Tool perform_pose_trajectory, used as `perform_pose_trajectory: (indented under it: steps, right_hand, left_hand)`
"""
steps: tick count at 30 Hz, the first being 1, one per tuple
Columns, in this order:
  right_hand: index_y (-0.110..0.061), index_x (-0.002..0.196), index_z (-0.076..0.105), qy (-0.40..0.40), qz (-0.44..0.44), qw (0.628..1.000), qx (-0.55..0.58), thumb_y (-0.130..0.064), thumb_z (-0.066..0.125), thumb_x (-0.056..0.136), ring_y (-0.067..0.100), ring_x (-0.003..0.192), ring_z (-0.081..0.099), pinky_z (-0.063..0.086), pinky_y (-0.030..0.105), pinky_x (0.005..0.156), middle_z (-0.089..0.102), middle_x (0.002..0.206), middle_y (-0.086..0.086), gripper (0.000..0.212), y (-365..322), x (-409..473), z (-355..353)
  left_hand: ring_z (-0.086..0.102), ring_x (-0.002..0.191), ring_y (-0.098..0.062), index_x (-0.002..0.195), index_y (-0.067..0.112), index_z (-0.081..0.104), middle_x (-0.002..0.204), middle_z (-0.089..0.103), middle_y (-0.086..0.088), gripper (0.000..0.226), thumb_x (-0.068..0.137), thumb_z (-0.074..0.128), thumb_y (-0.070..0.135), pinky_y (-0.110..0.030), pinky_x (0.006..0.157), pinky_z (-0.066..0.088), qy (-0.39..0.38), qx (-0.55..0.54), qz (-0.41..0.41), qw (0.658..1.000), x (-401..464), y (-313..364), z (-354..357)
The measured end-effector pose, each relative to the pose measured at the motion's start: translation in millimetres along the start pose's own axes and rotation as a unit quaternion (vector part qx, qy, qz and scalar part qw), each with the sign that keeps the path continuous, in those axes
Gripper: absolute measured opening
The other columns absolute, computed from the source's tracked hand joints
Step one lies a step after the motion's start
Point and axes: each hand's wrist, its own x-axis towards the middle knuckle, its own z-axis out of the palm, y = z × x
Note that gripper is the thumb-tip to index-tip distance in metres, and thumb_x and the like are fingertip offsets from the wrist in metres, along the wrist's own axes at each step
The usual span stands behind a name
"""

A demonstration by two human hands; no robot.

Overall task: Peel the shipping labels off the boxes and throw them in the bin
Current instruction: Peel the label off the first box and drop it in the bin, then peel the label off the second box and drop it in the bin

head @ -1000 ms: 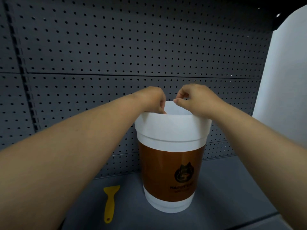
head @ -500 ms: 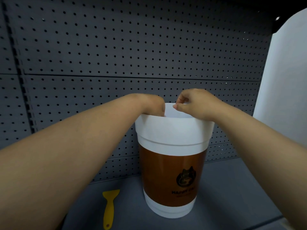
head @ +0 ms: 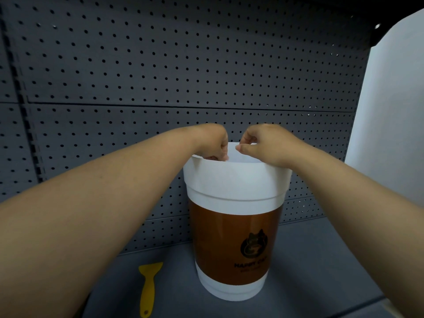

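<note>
Bin (head: 236, 203), shaped like a big white-and-brown cup, is standing at lower centre of the frame on the grey shelf (head: 309, 260). My left hand (head: 214, 143) is dipping inside its rim, fingers curled; whether they are pinching anything, I cannot tell. My right hand (head: 263, 143) is hovering over the opening, thumb and fingertips pressed together. A yellow scraper (head: 148, 288) is lying at lower left.
</note>
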Motion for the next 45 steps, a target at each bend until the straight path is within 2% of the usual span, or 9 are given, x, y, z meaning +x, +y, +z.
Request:
perform_pose_trajectory:
  steps: [6,9,15,17,24,28,31,36,45]
  right_hand:
    - [-0.02,0.098,0.061,0.004,-0.001,1.0,-0.001,-0.041,0.054,0.09,0.02,0.104,0.057,0.041,0.029,0.077,0.063,0.11,-0.001,0.024,1,0,1]
    - [-0.019,0.099,0.061,0.002,0.002,1.0,-0.005,-0.041,0.053,0.09,0.02,0.103,0.057,0.042,0.029,0.077,0.063,0.11,0.0,0.025,0,0,1]
    - [-0.02,0.093,0.059,0.007,0.005,1.0,-0.005,-0.041,0.053,0.09,0.02,0.102,0.057,0.046,0.033,0.08,0.058,0.099,-0.004,0.022,-2,-2,-1]
    - [-0.021,0.092,0.059,0.008,0.005,1.0,-0.009,-0.04,0.054,0.089,0.019,0.1,0.057,0.047,0.034,0.081,0.057,0.097,-0.004,0.021,-3,-3,-1]
    - [-0.02,0.09,0.061,0.036,0.008,0.999,-0.015,-0.039,0.055,0.088,0.018,0.09,0.056,0.048,0.033,0.075,0.059,0.092,-0.005,0.02,-4,-5,-6]
    - [-0.02,0.091,0.061,0.037,0.007,0.999,-0.015,-0.039,0.055,0.088,0.018,0.087,0.057,0.048,0.033,0.073,0.06,0.092,-0.004,0.02,-6,-9,-9]
    - [-0.02,0.091,0.06,0.04,-0.002,0.999,-0.017,-0.038,0.054,0.089,0.017,0.088,0.055,0.047,0.032,0.074,0.058,0.091,-0.006,0.019,-9,-13,-11]
    - [-0.02,0.093,0.061,0.049,-0.023,0.998,-0.012,-0.038,0.054,0.09,0.017,0.093,0.055,0.048,0.033,0.078,0.057,0.094,-0.006,0.02,-24,-20,-13]
    - [-0.017,0.093,0.063,0.101,-0.114,0.988,0.028,-0.034,0.053,0.091,0.018,0.089,0.055,0.049,0.034,0.077,0.059,0.092,-0.002,0.02,-96,-27,7]
  left_hand:
    - [0.056,0.104,-0.016,0.102,0.016,0.069,0.116,0.064,0.003,0.023,0.09,0.052,0.025,-0.028,0.085,0.043,-0.028,0.043,-0.02,0.998,-2,2,-2]
    - [0.056,0.107,-0.017,0.099,0.017,0.069,0.115,0.064,0.002,0.027,0.091,0.044,0.023,-0.028,0.086,0.041,-0.03,0.036,-0.027,0.999,-5,3,-3]
    - [0.044,0.06,-0.011,0.06,0.019,0.051,0.079,0.059,0.001,0.033,0.091,0.052,0.028,-0.024,0.054,0.033,0.036,0.043,-0.013,0.998,-7,-6,-1]
    - [0.04,0.057,-0.011,0.059,0.019,0.046,0.069,0.05,0.003,0.034,0.088,0.059,0.03,-0.023,0.052,0.031,0.041,0.047,-0.016,0.998,-9,-7,-1]
    - [0.048,0.072,-0.016,0.064,0.02,0.052,0.073,0.053,0.005,0.028,0.081,0.068,0.036,-0.032,0.072,0.037,0.063,0.009,-0.015,0.998,-20,-9,-7]
    - [0.052,0.092,-0.016,0.088,0.021,0.068,0.097,0.061,0.008,0.031,0.093,0.047,0.043,-0.039,0.095,0.037,0.057,0.017,-0.025,0.998,-28,-5,-7]
    - [0.055,0.103,-0.019,0.101,0.023,0.066,0.113,0.062,0.004,0.04,0.097,0.033,0.045,-0.038,0.095,0.036,0.072,0.047,-0.031,0.996,-32,-4,-7]
    - [0.039,0.052,-0.015,0.055,0.017,0.04,0.057,0.043,0.002,0.047,0.096,0.034,0.038,-0.032,0.068,0.032,0.175,0.143,-0.036,0.973,-46,-11,-5]
    - [0.045,0.062,-0.025,0.063,0.012,0.045,0.059,0.042,-0.002,0.039,0.096,0.037,0.031,-0.032,0.06,0.033,0.298,0.2,-0.051,0.932,-108,-61,-3]
